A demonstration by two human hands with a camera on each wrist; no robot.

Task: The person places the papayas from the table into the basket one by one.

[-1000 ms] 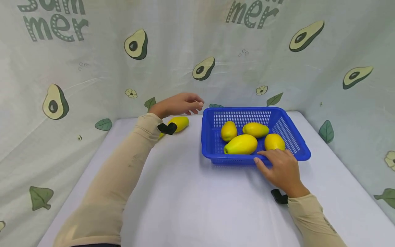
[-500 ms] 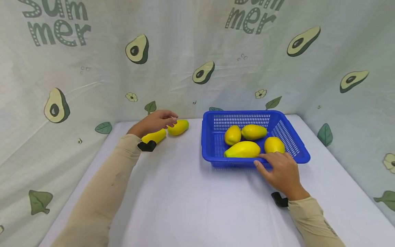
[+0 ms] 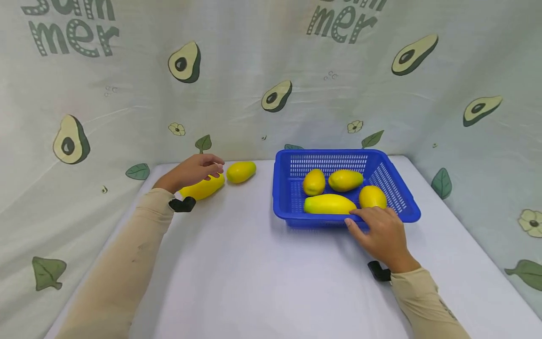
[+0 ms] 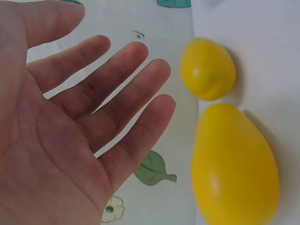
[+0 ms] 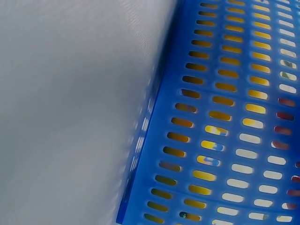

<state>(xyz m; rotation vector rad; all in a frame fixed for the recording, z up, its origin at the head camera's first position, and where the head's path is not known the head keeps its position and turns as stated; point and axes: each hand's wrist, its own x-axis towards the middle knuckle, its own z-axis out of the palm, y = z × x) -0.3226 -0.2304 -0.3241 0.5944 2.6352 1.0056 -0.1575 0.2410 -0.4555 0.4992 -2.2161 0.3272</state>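
Observation:
My left hand [image 3: 190, 170] hovers with spread, relaxed fingers over a long yellow papaya [image 3: 205, 187] at the back left of the table, holding nothing. In the left wrist view the palm and fingers show beside the big papaya [image 4: 234, 168] and a second papaya [image 4: 207, 69], with a gap to both. That second papaya [image 3: 241, 172] lies just right of the first. My right hand [image 3: 381, 235] grips the near rim of a blue slotted basket [image 3: 281, 188], thumb outside and fingers over the edge. Reddish finger parts show through the slots [image 5: 283, 116] in the right wrist view.
Inside the basket lie several papayas, one long papaya [image 3: 329, 204] along the near wall and a rounder papaya [image 3: 372, 197] beside the right hand. A white table [image 3: 262, 278] lies beneath, with an avocado-printed cloth [image 3: 237, 113] hanging behind and at the sides.
My left hand has moved left and down from beside the basket to over the long papaya. The right hand stays at the rim. Papayas in the basket have shifted slightly.

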